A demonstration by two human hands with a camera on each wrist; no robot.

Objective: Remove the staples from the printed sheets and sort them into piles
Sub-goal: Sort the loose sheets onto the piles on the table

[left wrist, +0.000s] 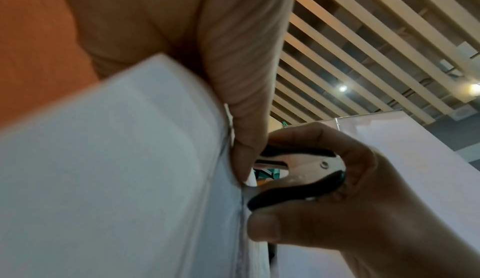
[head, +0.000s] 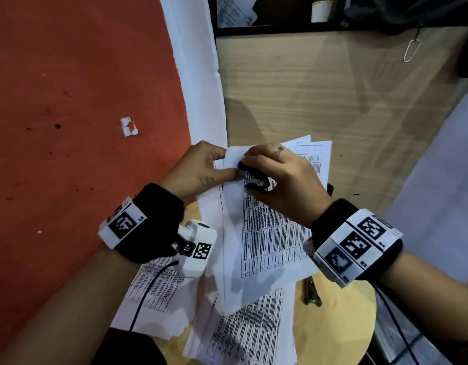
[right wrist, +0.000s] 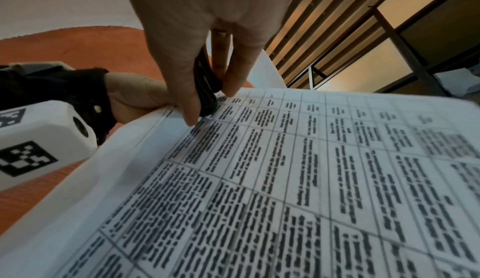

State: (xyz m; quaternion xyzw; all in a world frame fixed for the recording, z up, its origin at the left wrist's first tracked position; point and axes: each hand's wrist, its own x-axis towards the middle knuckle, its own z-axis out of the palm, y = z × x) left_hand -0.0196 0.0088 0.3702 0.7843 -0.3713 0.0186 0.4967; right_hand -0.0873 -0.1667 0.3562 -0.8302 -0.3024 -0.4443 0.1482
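Note:
A set of printed sheets (head: 264, 233) with tables of text is held up above a round wooden table (head: 341, 325). My left hand (head: 201, 167) pinches the top left corner of the sheets (left wrist: 116, 179). My right hand (head: 280, 175) grips a black and metal staple remover (head: 256, 177) at that same corner. The staple remover (left wrist: 298, 171) has its metal claws against the paper edge, beside my left thumb (left wrist: 249, 118). From the right wrist, the staple remover (right wrist: 206, 85) sits between my thumb and fingers over the sheets (right wrist: 285, 179). The staple itself is hidden.
More printed sheets (head: 159, 299) lie in loose piles on the table, left and front (head: 248, 333). A dark pen-like tool (head: 312, 291) lies to the right. An orange wall (head: 82, 101) is at left, a wooden panel (head: 333, 101) behind.

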